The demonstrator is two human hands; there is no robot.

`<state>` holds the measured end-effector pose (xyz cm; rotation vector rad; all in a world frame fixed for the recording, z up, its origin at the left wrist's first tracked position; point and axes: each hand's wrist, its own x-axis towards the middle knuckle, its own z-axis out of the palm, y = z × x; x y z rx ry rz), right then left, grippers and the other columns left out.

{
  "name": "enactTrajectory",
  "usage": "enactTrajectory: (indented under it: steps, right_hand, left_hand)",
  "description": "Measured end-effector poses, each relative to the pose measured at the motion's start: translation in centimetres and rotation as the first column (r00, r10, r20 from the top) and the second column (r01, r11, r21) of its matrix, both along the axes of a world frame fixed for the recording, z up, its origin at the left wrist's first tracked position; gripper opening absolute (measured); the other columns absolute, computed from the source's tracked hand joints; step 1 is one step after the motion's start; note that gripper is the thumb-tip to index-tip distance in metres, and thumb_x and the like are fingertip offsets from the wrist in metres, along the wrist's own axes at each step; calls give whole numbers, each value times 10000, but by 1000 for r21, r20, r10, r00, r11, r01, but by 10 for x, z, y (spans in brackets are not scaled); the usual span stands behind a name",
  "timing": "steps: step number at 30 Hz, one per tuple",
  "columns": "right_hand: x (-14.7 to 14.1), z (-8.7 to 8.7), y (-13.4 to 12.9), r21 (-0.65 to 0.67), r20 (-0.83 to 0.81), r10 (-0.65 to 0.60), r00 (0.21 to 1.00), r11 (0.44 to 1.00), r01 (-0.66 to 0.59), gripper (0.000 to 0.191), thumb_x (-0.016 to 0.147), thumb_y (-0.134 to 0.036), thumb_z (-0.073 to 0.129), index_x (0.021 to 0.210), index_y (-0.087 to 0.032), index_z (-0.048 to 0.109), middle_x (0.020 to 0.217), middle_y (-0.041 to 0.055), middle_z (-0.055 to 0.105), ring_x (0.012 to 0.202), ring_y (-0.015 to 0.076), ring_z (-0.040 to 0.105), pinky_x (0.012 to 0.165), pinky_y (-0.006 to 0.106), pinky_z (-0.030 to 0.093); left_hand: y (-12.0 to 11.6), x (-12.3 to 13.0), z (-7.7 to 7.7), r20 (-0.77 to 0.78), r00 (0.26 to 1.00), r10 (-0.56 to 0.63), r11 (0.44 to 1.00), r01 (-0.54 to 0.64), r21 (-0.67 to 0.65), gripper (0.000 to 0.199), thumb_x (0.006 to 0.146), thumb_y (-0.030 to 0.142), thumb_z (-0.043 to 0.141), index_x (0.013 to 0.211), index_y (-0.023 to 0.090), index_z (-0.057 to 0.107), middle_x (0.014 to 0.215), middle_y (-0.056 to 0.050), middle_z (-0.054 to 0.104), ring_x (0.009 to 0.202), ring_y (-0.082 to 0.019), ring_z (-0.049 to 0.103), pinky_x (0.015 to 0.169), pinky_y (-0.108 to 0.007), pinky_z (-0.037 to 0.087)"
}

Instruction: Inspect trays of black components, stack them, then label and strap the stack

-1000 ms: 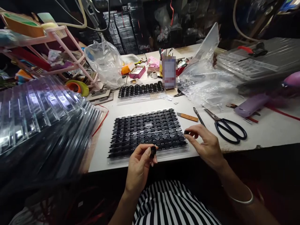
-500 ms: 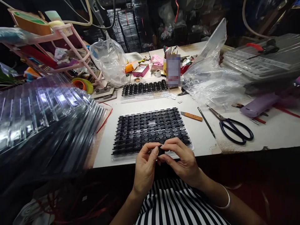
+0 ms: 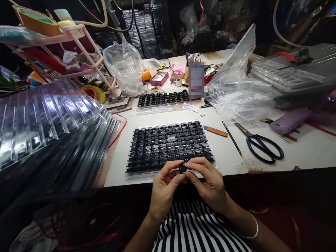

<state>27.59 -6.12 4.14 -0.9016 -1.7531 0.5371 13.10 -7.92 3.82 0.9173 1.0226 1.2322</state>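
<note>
Between the fingertips of both hands is a small black part (image 3: 182, 168) with thin pale lines on its face. My left hand (image 3: 166, 185) pinches it from the left, and my right hand (image 3: 207, 178) grips it from the right with thumb and fingers. Both hands are just over the near edge of the table. Behind them lies a clear tray (image 3: 215, 166) filled with rows of black parts (image 3: 168, 147). Farther back, a second clear tray (image 3: 157, 109) holds more black parts (image 3: 164, 98).
Dark-handled scissors (image 3: 265, 148), a thin black tool (image 3: 231, 138) and an orange-handled blade (image 3: 216, 131) lie right of the near tray. Stacked clear plastic trays (image 3: 44, 119) and a pink rack (image 3: 86, 52) stand left. Crumpled plastic bags (image 3: 236, 94) are at back right.
The fingers have shifted around the small black part, and more of its lined face now shows. My left thumb has moved lower and to the right. The view has moved slightly.
</note>
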Motion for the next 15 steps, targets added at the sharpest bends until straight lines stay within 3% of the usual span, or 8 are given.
enactTrajectory:
  steps: [5,12,15]
  right_hand:
    - [-5,-3,-5,41,21,-62,998,997,61,374,817,-39,557,1140,-226,583,948,70,592,878,180,597,724,335,551]
    - [-7,-5,-5,76,54,-67,996,995,63,433,809,-16,559,1191,-217,560,971,82,581,889,184,582,733,346,542]
    - [-7,-5,-5,32,34,-54,998,998,53,390,821,-30,548,1168,-207,570,968,78,582,892,179,583,739,339,536]
  left_hand:
    - [-2,-1,-5,49,999,22,999,-20,-44,282,769,197,681,1046,225,645,696,30,573,660,-75,551,671,-177,473]
    - [-2,-1,-7,56,998,43,999,-43,-18,244,761,188,689,996,244,658,787,29,606,694,-64,562,663,-153,481]
    - [-2,-1,-5,22,997,80,997,-80,11,255,749,183,699,990,257,660,887,20,622,761,-73,575,689,-151,485]
